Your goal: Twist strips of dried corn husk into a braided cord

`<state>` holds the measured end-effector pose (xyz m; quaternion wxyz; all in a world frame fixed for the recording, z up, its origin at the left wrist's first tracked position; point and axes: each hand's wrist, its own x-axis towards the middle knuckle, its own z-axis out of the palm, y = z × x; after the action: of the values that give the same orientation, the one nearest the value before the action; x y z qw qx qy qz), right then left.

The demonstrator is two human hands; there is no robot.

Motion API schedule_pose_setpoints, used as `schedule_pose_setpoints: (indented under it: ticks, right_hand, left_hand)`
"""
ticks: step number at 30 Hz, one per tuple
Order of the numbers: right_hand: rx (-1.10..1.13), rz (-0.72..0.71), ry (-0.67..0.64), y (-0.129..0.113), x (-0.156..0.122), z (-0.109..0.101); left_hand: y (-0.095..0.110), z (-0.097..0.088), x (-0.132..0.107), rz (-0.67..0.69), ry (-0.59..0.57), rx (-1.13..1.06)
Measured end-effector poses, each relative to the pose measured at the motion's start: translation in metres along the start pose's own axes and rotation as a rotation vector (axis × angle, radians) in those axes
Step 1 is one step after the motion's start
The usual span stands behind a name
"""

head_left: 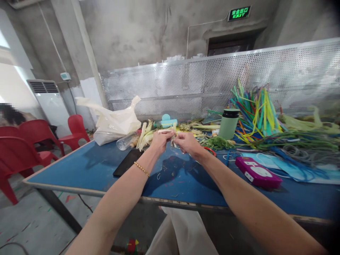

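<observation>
Above the blue table point(98, 166), my left hand point(160, 140) and my right hand point(188, 142) meet, fingers closed. Between them they pinch a pale, crinkled strip point(173, 138) that looks like corn husk; its lower part hangs down, and my fingers hide some of it. Just behind and left of my left hand lie more pale husk strips point(145, 137). Below my left forearm, a flat black tablet-like slab point(128, 162) rests on the table. A red ring-shaped thing point(210, 151) is partly hidden beside my right wrist.
To the left stand a white plastic bag point(114, 122) and a clear bottle point(125, 141) on its side. At right are a green tumbler point(228, 124), colourful pipe cleaners point(261, 111), green stems point(292, 139) and a purple box point(257, 173). A perforated metal screen point(159, 85) runs behind.
</observation>
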<state>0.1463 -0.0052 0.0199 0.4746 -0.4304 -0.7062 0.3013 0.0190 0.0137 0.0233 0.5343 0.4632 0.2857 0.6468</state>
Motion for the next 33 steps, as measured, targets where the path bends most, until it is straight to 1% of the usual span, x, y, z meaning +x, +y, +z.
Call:
schedule_pose_setpoints:
  ticks: [2, 3, 6, 7, 9, 10, 11, 12, 14, 16, 17, 19, 23, 26, 29, 33]
  right_hand:
    - [-0.014, 0.015, -0.022, -0.002, -0.002, -0.001]
    - [-0.043, 0.02, -0.058, -0.003, -0.003, -0.002]
    - [-0.243, -0.028, -0.133, -0.007, -0.002, -0.013]
    - [-0.335, -0.078, -0.059, -0.008, 0.0, -0.018]
    - [-0.495, -0.211, 0.224, -0.009, 0.004, -0.028]
    - [-0.544, -0.26, 0.309, -0.008, 0.007, -0.033]
    - [-0.584, -0.298, 0.328, -0.007, 0.009, -0.037]
    - [-0.599, -0.329, 0.316, -0.006, 0.011, -0.039]
    - [-0.562, -0.337, 0.206, -0.002, 0.012, -0.041]
    - [-0.461, -0.282, 0.086, 0.002, 0.013, -0.04]
    - [-0.4, -0.243, 0.045, 0.004, 0.013, -0.04]
    - [-0.271, -0.177, 0.006, 0.007, 0.014, -0.038]
    - [0.001, -0.088, -0.014, 0.007, 0.014, -0.037]
    - [0.126, -0.047, -0.008, 0.004, 0.014, -0.036]
    - [0.17, -0.052, 0.007, 0.003, 0.013, -0.034]
    - [0.147, -0.037, 0.036, 0.004, 0.013, -0.031]
  left_hand:
    - [0.001, -0.001, 0.001, -0.021, -0.053, 0.023]
    - [0.002, -0.002, 0.001, -0.038, -0.085, 0.043]
    - [0.004, -0.006, 0.002, -0.084, -0.14, 0.133]
    - [0.004, -0.007, 0.001, -0.091, -0.143, 0.168]
    - [0.004, -0.007, 0.0, -0.121, -0.192, 0.241]
    - [0.004, -0.007, -0.001, -0.132, -0.224, 0.26]
    - [0.004, -0.007, -0.002, -0.135, -0.269, 0.288]
    - [0.003, -0.007, -0.003, -0.124, -0.306, 0.32]
    - [0.002, -0.006, -0.004, -0.101, -0.356, 0.383]
    - [0.002, -0.006, -0.004, -0.105, -0.374, 0.416]
    - [0.002, -0.007, -0.004, -0.118, -0.375, 0.418]
    - [0.003, -0.007, -0.005, -0.135, -0.385, 0.409]
    - [0.007, -0.008, -0.006, -0.179, -0.4, 0.34]
    - [0.009, -0.007, -0.006, -0.223, -0.379, 0.258]
    - [0.009, -0.006, -0.006, -0.227, -0.354, 0.204]
    - [0.007, -0.005, -0.006, -0.238, -0.335, 0.196]
